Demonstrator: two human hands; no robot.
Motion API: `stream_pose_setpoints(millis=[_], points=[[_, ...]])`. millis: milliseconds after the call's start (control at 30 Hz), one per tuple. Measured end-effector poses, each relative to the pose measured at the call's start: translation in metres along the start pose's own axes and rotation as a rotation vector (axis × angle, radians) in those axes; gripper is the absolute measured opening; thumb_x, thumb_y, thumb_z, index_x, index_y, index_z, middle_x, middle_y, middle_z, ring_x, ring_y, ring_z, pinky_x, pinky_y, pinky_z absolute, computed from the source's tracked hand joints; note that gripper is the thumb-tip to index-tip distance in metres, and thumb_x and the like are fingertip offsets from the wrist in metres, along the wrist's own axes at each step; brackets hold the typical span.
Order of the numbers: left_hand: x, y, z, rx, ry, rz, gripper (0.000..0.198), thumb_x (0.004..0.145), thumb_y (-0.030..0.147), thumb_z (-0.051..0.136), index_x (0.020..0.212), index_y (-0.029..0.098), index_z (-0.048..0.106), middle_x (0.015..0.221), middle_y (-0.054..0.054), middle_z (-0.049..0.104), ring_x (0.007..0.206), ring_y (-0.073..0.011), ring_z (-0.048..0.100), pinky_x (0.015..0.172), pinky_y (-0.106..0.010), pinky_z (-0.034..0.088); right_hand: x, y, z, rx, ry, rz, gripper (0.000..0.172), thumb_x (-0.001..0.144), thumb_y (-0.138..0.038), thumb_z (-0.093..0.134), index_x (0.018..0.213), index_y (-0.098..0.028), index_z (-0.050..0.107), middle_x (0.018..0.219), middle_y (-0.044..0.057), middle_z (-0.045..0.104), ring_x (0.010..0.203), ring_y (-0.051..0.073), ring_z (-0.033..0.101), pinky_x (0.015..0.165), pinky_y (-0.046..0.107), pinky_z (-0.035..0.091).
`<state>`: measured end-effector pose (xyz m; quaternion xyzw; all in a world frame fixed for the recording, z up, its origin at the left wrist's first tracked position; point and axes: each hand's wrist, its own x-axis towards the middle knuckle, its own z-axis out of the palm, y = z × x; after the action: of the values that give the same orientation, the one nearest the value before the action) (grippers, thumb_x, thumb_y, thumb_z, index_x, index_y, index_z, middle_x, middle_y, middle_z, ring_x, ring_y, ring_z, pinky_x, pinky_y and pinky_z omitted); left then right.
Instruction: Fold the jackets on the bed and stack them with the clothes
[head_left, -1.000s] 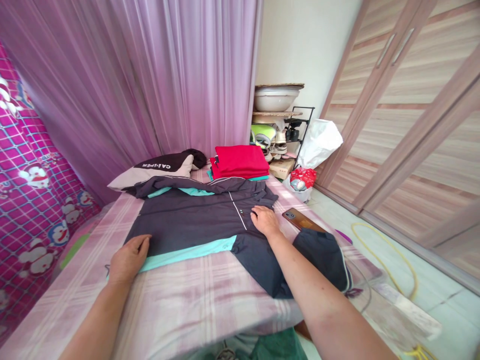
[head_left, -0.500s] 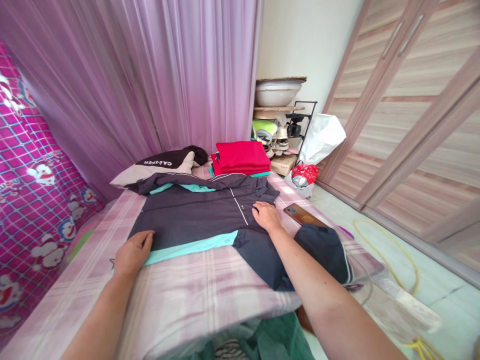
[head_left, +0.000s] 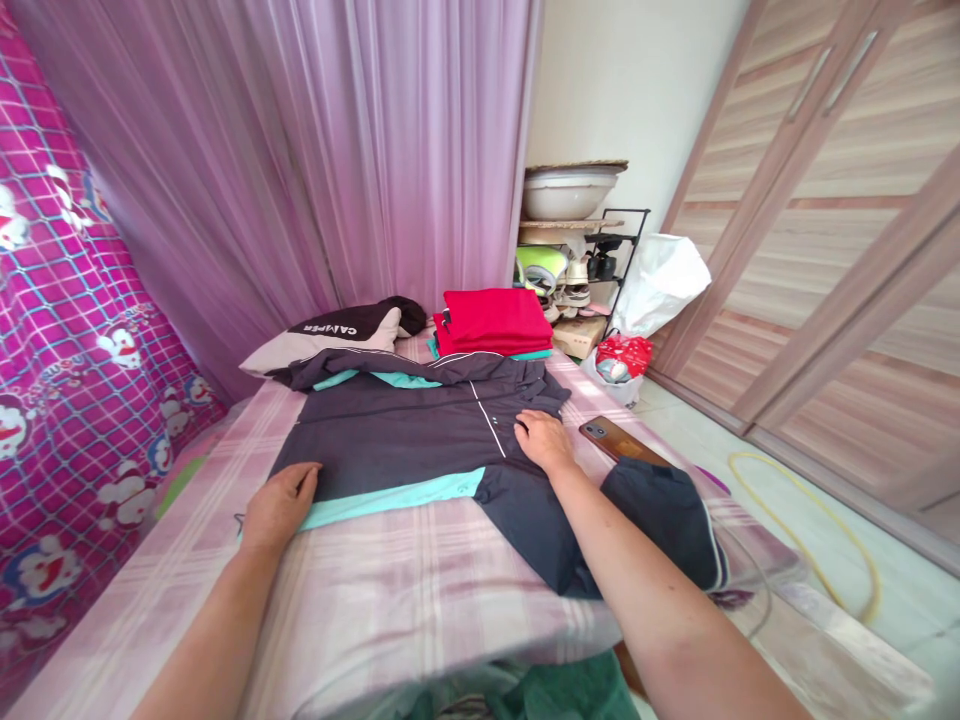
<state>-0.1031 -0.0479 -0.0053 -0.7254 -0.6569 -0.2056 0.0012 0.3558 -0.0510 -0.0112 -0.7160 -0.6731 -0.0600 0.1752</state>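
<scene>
A dark grey jacket with turquoise side panels and white piping lies spread sideways on the bed. My left hand is at its hem, near the left end of the turquoise strip, fingers bent against the cloth and thumb close beside them. Resting on the upper part of the jacket, just right of the white chest line, my right hand has its fingers lightly curved over the fabric. One sleeve runs under my right forearm toward the bed's right edge. The undersides of both hands are hidden.
Folded red clothes are stacked behind the jacket, beside a black-and-beige garment lettered CAMPER. A phone lies right of my right hand. Beyond the bed stand a shoe rack, bags and a wardrobe. Green cloth is at the bottom.
The view has shifted slightly, so everything appears a little farther right and lower. Both hands stay at the same places on the jacket, which keeps its shape.
</scene>
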Motion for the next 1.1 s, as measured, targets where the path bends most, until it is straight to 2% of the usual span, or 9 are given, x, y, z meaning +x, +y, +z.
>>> stream_pose_setpoints(millis=[200, 400, 533, 700, 833, 967, 1033, 1100], points=[[-0.002, 0.002, -0.002, -0.008, 0.011, 0.017, 0.043, 0.09, 0.04, 0.039, 0.104, 0.023, 0.076, 0.112, -0.006, 0.077, 0.102, -0.0219, 0.07, 0.09, -0.03, 0.054, 0.0, 0.002, 0.004, -0.013, 0.014, -0.017, 0.035, 0.095, -0.024, 0.048, 0.118, -0.02, 0.073, 0.127, 0.008, 0.07, 0.12, 0.02, 0.063, 0.107, 0.03, 0.043], [-0.006, 0.003, -0.002, -0.028, -0.009, 0.033, 0.047, 0.089, 0.041, 0.037, 0.105, 0.02, 0.076, 0.113, -0.01, 0.076, 0.105, -0.0233, 0.07, 0.095, -0.032, 0.053, 0.0, 0.002, 0.006, -0.032, 0.021, -0.029, 0.035, 0.095, -0.022, 0.048, 0.119, -0.016, 0.073, 0.128, 0.011, 0.07, 0.119, 0.021, 0.064, 0.107, 0.032, 0.044], [-0.007, 0.002, -0.001, -0.055, -0.001, 0.055, 0.044, 0.089, 0.04, 0.038, 0.102, 0.022, 0.076, 0.112, -0.007, 0.077, 0.105, -0.0222, 0.07, 0.097, -0.032, 0.052, 0.001, 0.002, 0.006, -0.028, 0.024, -0.032, 0.034, 0.094, -0.022, 0.049, 0.118, -0.019, 0.073, 0.127, 0.01, 0.07, 0.119, 0.021, 0.064, 0.107, 0.033, 0.044], [-0.005, -0.001, 0.0, -0.05, -0.009, 0.051, 0.045, 0.089, 0.042, 0.038, 0.104, 0.022, 0.076, 0.113, -0.007, 0.077, 0.105, -0.0226, 0.07, 0.097, -0.031, 0.052, 0.001, 0.001, -0.002, 0.005, -0.04, -0.027, 0.035, 0.094, -0.023, 0.05, 0.121, -0.018, 0.072, 0.131, 0.01, 0.068, 0.124, 0.021, 0.061, 0.109, 0.032, 0.042], [-0.003, -0.004, 0.003, -0.044, 0.014, 0.04, 0.045, 0.088, 0.042, 0.039, 0.101, 0.023, 0.077, 0.112, -0.007, 0.077, 0.102, -0.0231, 0.071, 0.093, -0.031, 0.054, -0.001, 0.014, -0.021, 0.03, -0.085, -0.028, 0.034, 0.093, -0.023, 0.051, 0.118, -0.025, 0.074, 0.128, 0.005, 0.07, 0.12, 0.018, 0.064, 0.106, 0.028, 0.044], [-0.002, -0.004, 0.004, -0.048, 0.023, 0.049, 0.044, 0.087, 0.042, 0.04, 0.101, 0.024, 0.077, 0.11, -0.005, 0.077, 0.1, -0.0228, 0.071, 0.09, -0.03, 0.055, -0.007, 0.05, -0.055, -0.083, -0.14, 0.157, 0.032, 0.093, -0.027, 0.049, 0.106, -0.025, 0.078, 0.11, 0.007, 0.077, 0.102, 0.023, 0.071, 0.088, 0.031, 0.052], [-0.002, -0.004, 0.003, -0.05, 0.017, 0.048, 0.044, 0.087, 0.042, 0.04, 0.101, 0.024, 0.077, 0.11, -0.005, 0.077, 0.1, -0.0228, 0.071, 0.09, -0.03, 0.054, -0.01, 0.074, -0.076, -0.116, -0.252, 0.222, 0.028, 0.091, -0.031, 0.053, 0.091, -0.022, 0.08, 0.097, 0.009, 0.078, 0.09, 0.024, 0.072, 0.077, 0.03, 0.052], [-0.001, -0.003, 0.003, -0.051, 0.011, 0.043, 0.044, 0.088, 0.042, 0.039, 0.101, 0.024, 0.077, 0.11, -0.005, 0.077, 0.101, -0.0227, 0.071, 0.091, -0.03, 0.054, -0.014, 0.098, -0.095, -0.067, -0.447, 0.223, 0.024, 0.085, -0.035, 0.062, 0.072, -0.021, 0.077, 0.08, 0.007, 0.076, 0.077, 0.021, 0.071, 0.069, 0.027, 0.051]])
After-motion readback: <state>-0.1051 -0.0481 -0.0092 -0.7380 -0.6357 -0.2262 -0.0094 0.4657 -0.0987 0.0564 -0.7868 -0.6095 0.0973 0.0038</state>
